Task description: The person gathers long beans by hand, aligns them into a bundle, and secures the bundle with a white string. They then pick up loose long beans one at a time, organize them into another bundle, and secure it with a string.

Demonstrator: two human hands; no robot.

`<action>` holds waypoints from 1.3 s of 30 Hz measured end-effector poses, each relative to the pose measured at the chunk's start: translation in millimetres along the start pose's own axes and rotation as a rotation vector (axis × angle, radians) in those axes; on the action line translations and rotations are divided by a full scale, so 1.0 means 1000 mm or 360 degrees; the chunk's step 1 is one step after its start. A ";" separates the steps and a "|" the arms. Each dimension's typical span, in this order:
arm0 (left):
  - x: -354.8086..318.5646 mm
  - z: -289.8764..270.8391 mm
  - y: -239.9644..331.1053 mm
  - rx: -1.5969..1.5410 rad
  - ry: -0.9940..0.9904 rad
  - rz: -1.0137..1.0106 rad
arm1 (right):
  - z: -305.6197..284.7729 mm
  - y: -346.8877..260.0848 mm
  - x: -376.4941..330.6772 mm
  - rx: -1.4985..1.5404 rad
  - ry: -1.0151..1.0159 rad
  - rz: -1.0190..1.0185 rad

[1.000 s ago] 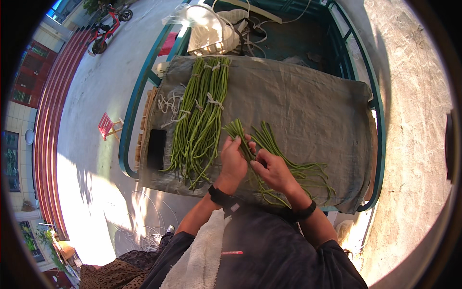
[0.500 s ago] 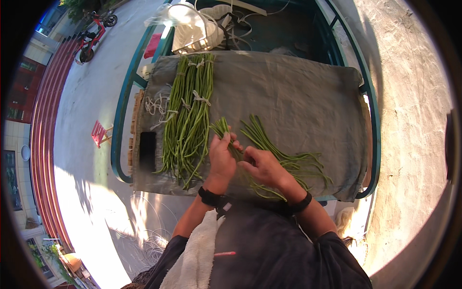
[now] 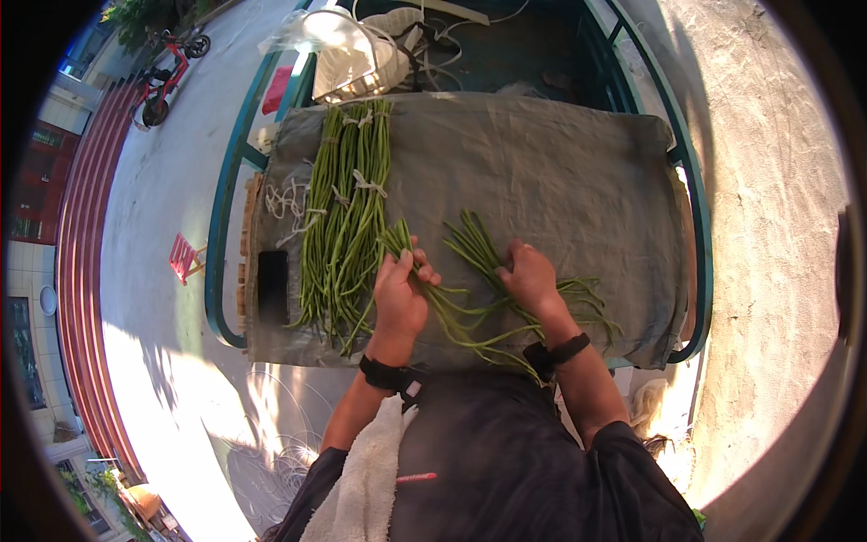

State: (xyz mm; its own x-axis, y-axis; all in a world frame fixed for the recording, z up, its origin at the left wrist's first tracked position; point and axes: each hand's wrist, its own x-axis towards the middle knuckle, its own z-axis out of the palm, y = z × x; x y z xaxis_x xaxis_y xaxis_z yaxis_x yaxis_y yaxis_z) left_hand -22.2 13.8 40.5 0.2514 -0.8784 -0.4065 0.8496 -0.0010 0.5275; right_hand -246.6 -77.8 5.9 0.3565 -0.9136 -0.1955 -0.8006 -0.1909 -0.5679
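My left hand (image 3: 403, 294) is closed around a small bunch of green yardlong beans (image 3: 448, 316), their cut ends poking up past the fingers and the tails trailing toward my body. To its right, my right hand (image 3: 531, 278) is closed over a loose pile of yardlong beans (image 3: 471, 242); its fingers hide what they grip, if anything. Left of my left hand lie long tied bundles of yardlong beans (image 3: 348, 212), bound with white ties and lying side by side on the grey cloth (image 3: 578, 172).
White string pieces (image 3: 287, 200) and a black phone (image 3: 273, 282) lie at the cloth's left. Green cart rails (image 3: 228, 217) flank the cloth. Behind it sits a white bag (image 3: 361, 63). A small red stool (image 3: 186, 257) stands on the ground, with a red scooter (image 3: 167, 77) beyond.
My right hand has moved away from my left hand, rightward and onto the loose pile. The left hand still holds its bunch, whose trailing tails now show.
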 end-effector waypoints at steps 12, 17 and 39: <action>-0.004 0.006 -0.006 0.0024 0.0044 -0.0064 | 0.014 0.006 0.009 0.0030 0.0029 0.0058; -0.004 0.003 -0.006 0.0035 0.0058 -0.0059 | 0.013 0.000 0.011 0.0050 0.0055 0.0077; 0.012 -0.012 -0.019 0.0093 0.0073 -0.0119 | -0.046 -0.043 0.023 0.0351 -0.0070 -0.0156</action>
State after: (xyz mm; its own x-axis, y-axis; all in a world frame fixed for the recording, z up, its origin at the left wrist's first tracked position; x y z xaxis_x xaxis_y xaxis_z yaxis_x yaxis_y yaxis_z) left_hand -29.5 9.2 16.7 0.2103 -0.8518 -0.4797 0.8387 -0.0949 0.5362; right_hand -225.5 -107.2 62.5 0.4519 -0.8771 -0.1625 -0.6382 -0.1907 -0.7459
